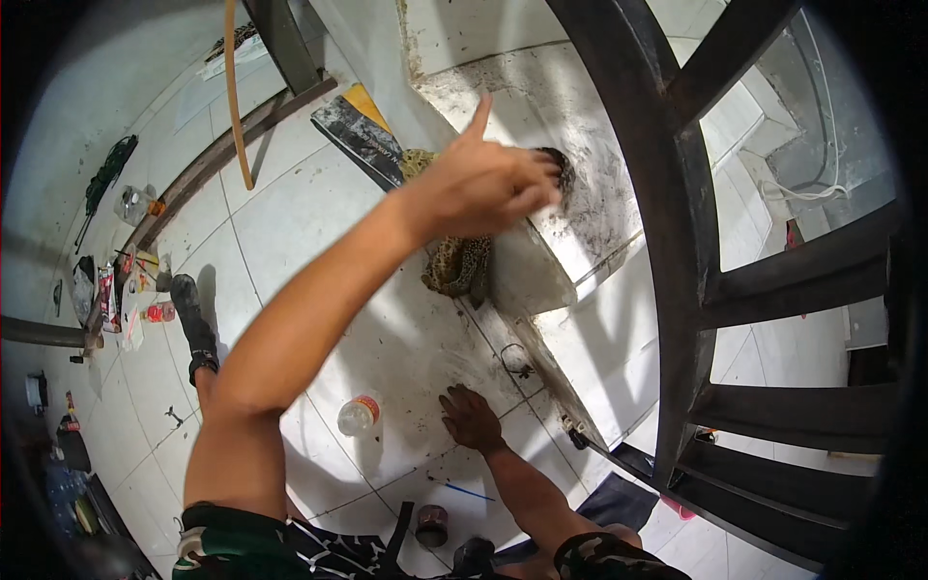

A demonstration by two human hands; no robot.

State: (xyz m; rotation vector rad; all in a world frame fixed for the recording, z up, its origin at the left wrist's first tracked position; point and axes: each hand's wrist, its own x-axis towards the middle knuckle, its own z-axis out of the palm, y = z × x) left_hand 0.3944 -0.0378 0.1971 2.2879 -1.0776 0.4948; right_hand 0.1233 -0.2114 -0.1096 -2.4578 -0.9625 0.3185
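Note:
My left arm reaches across the view to a white step (604, 184) smeared with dark marks. My left hand (488, 184) is over the step, blurred, with one finger stretched out and the others curled. A small dark thing (555, 162) shows at those fingertips; its kind is unclear. Under the hand and wrist, a brown-and-black patterned cloth (454, 266) lies crumpled against the step's edge, partly hidden. My right hand (471, 418) rests on the tiled floor (338, 242) with its fingers spread, holding nothing.
Dark metal railing (681, 242) curves along the right. A clear bottle (359, 416), a small dark jar (432, 525) and a blue stick (469, 491) are near me. A black-and-yellow packet (356, 135) lies beyond my left arm. Small items and another bottle (135, 205) line the left.

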